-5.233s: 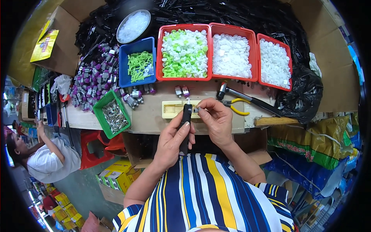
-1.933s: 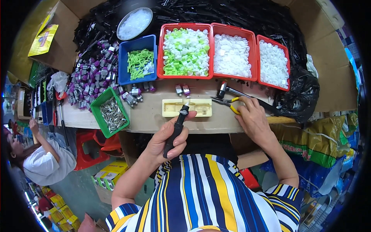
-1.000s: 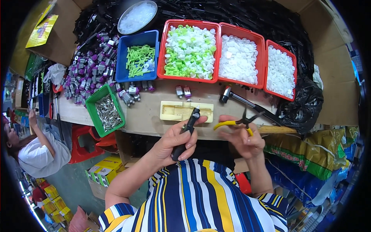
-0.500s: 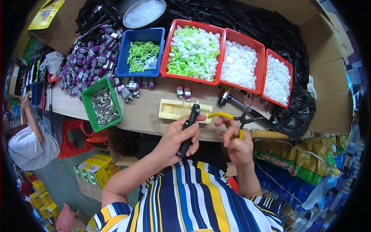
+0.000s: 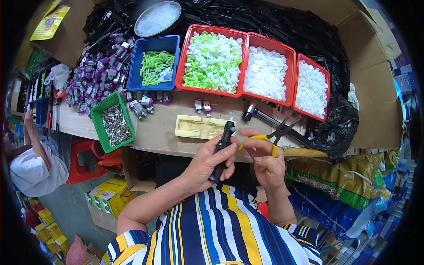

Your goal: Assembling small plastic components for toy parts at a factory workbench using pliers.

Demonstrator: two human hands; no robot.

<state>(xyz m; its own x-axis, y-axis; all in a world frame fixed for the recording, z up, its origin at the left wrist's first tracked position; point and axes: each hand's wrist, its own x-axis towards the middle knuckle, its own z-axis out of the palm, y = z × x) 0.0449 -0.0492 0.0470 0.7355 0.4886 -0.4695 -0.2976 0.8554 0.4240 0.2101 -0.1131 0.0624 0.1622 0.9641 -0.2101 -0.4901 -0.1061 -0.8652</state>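
My left hand (image 5: 211,162) is wrapped round a slim black plastic housing (image 5: 226,136), held upright with a small pale tip at its top and a hint of purple at its lower end. Just to the right, my right hand (image 5: 268,165) holds yellow-handled pliers (image 5: 275,136), fingers about the grips. Their dark jaws are parted and point up and to the right, away from the housing. Behind the left hand a cream fixture block (image 5: 187,126) with a recess lies on the table. Two small motors (image 5: 202,106) rest beyond it.
A hammer (image 5: 280,126) lies right of the block. Behind stand a green bin of metal parts (image 5: 96,117), a blue bin (image 5: 131,66) and red bins (image 5: 245,66) of white and green pieces. Motors (image 5: 99,70) are heaped at left. Another person (image 5: 37,170) sits far left.
The pliers have turned in my right hand, their jaws swinging from rightward to up and right. Both hands have drawn slightly closer together. The whole view has shifted a little.
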